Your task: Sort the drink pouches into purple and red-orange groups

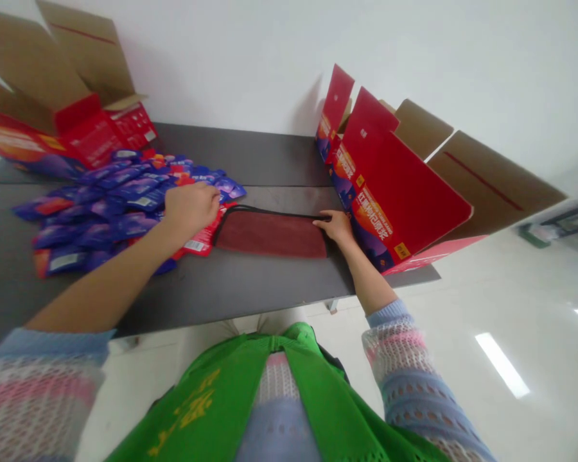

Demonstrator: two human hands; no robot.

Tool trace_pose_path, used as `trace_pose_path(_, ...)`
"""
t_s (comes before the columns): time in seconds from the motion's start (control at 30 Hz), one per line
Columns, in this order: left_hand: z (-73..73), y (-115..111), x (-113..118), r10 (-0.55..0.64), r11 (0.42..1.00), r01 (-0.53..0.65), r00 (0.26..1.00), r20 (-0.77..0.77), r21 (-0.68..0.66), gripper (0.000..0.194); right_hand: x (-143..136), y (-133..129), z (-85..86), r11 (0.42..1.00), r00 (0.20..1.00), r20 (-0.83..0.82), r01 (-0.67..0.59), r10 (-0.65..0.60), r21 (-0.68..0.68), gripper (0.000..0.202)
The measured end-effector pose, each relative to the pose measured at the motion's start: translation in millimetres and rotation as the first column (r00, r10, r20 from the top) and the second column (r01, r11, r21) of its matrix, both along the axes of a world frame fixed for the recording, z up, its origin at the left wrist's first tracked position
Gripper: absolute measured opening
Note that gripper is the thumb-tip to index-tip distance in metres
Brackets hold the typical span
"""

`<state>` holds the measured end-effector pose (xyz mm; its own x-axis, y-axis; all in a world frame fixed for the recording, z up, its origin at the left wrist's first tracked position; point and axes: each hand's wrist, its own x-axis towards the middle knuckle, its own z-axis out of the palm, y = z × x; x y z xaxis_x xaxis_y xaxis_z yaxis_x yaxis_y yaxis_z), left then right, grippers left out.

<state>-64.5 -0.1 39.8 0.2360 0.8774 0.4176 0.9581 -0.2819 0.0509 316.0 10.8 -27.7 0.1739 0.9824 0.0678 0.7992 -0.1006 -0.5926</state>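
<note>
A folded maroon cloth with black edging lies flat on the dark table. My right hand is at its upper right corner, fingertips closed on the black edge. My left hand has its fingers curled in, over the right side of a heap of purple packets, just left of the cloth. Whatever those fingers hold, if anything, is hidden. Beneath the left hand, partly covered by the cloth's left end, a red packet with a barcode shows.
Along the right side of the table stand red printed cartons with raised flaps, close beside my right hand. Another open red carton stands behind the packets at the left. A white wall runs along the back.
</note>
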Motion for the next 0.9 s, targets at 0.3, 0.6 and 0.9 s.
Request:
trace_pose_path(0.3,-6.3,-33.2,49.6,-0.065,0.978,0.071,0.997,0.034,-0.194,0.042,-6.8,-32.1,27.5,0.998,0.978,0.206,0.044,-0.034,-0.048,0.077)
trace_pose_path(0.6,-25.1,-24.3,47.7,-0.260,0.925,0.243,0.965,-0.020,-0.291,0.050,-9.1,-108.4,39.3,0.984,0.983,0.183,0.060,-0.029,-0.165,0.045)
trace_pose_path(0.9,-53.2,-23.5,94.9,-0.303,0.749,0.206,0.952,-0.049,-0.630,0.075,-26.0,-91.2,50.1,0.947,0.966,0.245,0.152,-0.082,-0.282,0.082)
